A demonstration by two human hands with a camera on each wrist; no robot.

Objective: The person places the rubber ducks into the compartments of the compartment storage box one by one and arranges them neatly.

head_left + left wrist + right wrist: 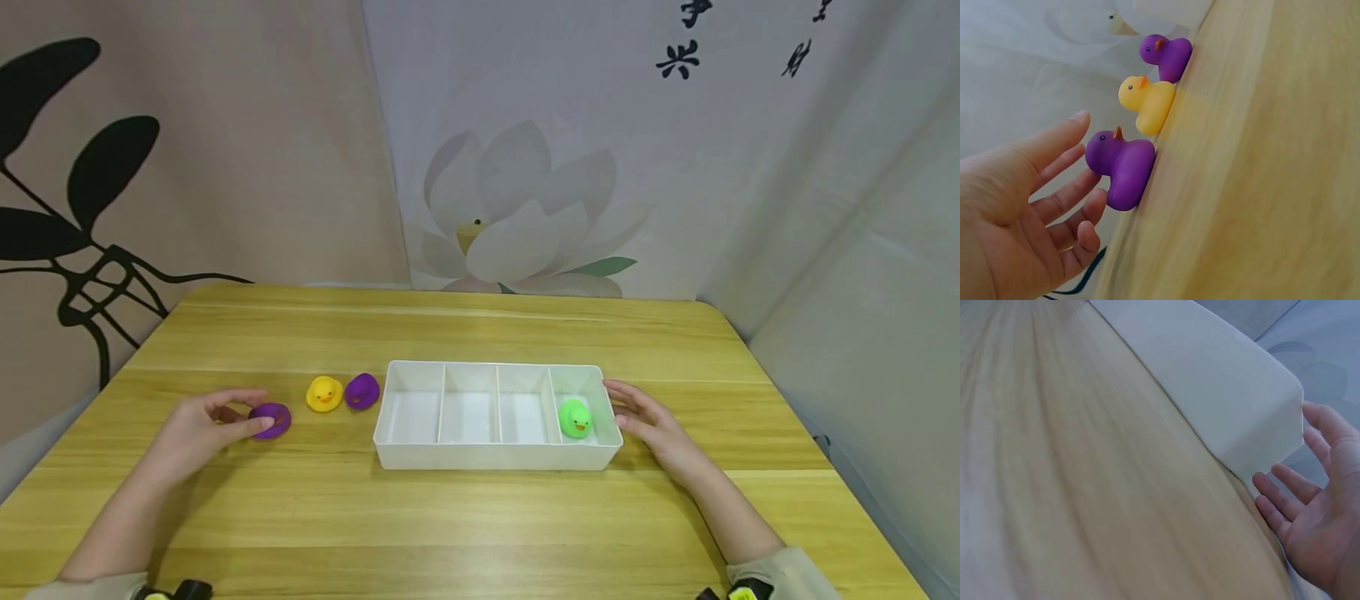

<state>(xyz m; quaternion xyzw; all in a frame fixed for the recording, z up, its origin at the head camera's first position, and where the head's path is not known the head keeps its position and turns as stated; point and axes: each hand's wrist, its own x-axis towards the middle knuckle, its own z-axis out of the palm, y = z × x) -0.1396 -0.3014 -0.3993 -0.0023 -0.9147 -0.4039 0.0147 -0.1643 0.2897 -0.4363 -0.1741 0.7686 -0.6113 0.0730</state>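
Observation:
My left hand (pixel 197 429) reaches round a purple rubber duck (pixel 272 421) at the left, thumb and fingers spread. In the left wrist view the thumb stands apart from that duck (pixel 1124 169), while some fingers reach beside or behind it; contact is hard to tell. A yellow duck (pixel 325 393) and a second purple duck (pixel 362 391) sit to its right. The white divided tray (pixel 487 457) has a green duck (pixel 575 418) in its rightmost compartment. Against the tray's right end rests my right hand (pixel 660 429), its fingers loosely bent.
Everything stands on a wooden table (pixel 480 533). Behind it hangs a pale curtain (pixel 300 150) with printed leaves and a lotus. Another curtain (pixel 862 250) runs along the right edge. The tray's other compartments hold no ducks.

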